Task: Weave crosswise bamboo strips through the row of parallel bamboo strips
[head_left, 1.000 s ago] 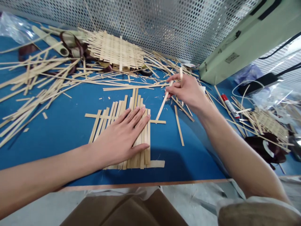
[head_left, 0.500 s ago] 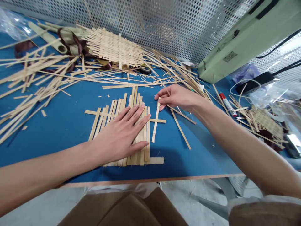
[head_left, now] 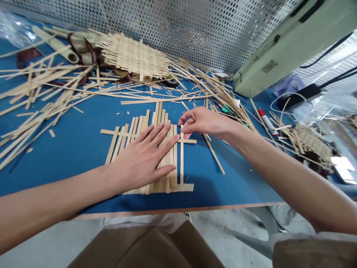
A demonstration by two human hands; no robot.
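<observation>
My left hand [head_left: 147,152] lies flat, fingers stretched, on a row of upright bamboo strips [head_left: 136,128] set side by side. A crosswise bamboo strip [head_left: 107,132] runs through the row and sticks out at both ends. Along the bottom, a pale strip of tape [head_left: 186,187] shows past the row's right end. Between thumb and fingertips, my right hand [head_left: 195,121] pinches the top of a single bamboo strip [head_left: 182,160]. That strip stands just right of the row, over the crosswise strip, its lower end at the tape.
Loose bamboo strips [head_left: 36,100] are heaped at the left, with more at the back right. A woven bamboo mat [head_left: 134,56] lies against the perforated metal panel [head_left: 192,26]. A red-and-white tube [head_left: 267,121] and a pale green post [head_left: 262,56] stand at the right.
My right hand has moved slightly left and down. Its strip has gone from slanted to nearly upright, with the lower end now at the tape. My left hand stays in place.
</observation>
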